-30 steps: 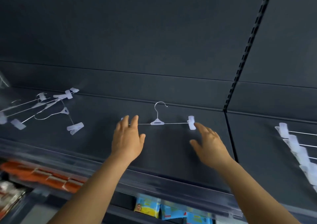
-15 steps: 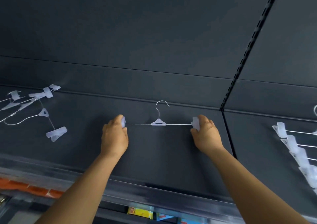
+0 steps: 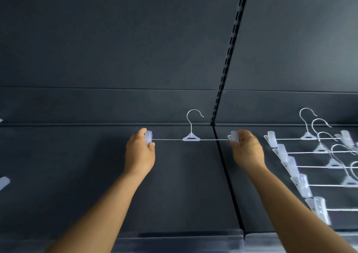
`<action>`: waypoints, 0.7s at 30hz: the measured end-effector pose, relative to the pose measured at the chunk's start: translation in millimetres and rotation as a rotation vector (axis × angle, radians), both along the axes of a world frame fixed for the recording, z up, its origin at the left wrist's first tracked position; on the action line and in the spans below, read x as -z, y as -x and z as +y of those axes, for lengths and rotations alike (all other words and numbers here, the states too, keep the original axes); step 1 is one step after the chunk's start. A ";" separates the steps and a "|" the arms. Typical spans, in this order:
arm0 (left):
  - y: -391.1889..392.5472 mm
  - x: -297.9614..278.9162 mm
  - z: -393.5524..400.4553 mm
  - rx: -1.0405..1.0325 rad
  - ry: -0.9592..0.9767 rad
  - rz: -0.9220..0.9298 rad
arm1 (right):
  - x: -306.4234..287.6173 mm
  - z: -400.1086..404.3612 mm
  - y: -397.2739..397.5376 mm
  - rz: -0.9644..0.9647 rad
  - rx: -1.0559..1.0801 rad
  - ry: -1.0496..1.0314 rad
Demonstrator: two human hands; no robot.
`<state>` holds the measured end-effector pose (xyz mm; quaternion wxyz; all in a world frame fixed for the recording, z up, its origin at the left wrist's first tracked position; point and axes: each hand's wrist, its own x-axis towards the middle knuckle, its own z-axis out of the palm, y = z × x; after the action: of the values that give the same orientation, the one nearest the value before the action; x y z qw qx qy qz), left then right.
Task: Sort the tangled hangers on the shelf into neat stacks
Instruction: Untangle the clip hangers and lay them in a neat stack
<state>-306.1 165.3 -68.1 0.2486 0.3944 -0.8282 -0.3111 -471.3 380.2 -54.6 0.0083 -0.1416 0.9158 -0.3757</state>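
Head view: a person's two hands hold a single clip hanger (image 3: 191,137) level over a dark shelf (image 3: 184,185), the left hand (image 3: 139,152) curled around the clear clip at one end of the thin metal bar and the right hand (image 3: 247,151) pinching the clip at the other end. Its wire hook points toward the shelf's back panel, and the bar spans the black seam (image 3: 226,175) between two shelf sections. Just beside the right hand, a row of matching hangers (image 3: 302,167) lies in an overlapping stack, clips lined up along a diagonal.
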 end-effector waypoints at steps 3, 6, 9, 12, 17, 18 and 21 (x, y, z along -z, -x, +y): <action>17.1 5.3 2.4 0.020 0.004 -0.017 | 3.0 8.2 8.9 -0.025 0.029 0.026; 29.2 10.1 2.8 0.031 0.006 -0.028 | 5.8 11.5 17.5 -0.040 0.043 0.027; 37.6 10.4 1.8 0.027 -0.001 -0.023 | 5.1 9.7 25.0 -0.029 0.041 0.042; 41.0 7.3 1.7 0.018 -0.022 -0.014 | 5.3 7.0 32.0 -0.029 0.057 0.054; 41.6 11.2 0.1 0.012 0.002 0.030 | 8.8 5.4 41.2 -0.015 0.065 0.057; 42.0 11.5 0.2 0.008 0.003 0.047 | 8.7 4.8 41.9 -0.021 0.071 0.078; 44.6 12.0 -0.3 -0.004 0.015 0.081 | 8.3 1.6 44.1 -0.023 0.081 0.112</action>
<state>-350.7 165.0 -80.1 0.2854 0.3810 -0.8192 -0.3200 -515.4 381.8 -62.9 -0.0041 -0.1003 0.8982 -0.4279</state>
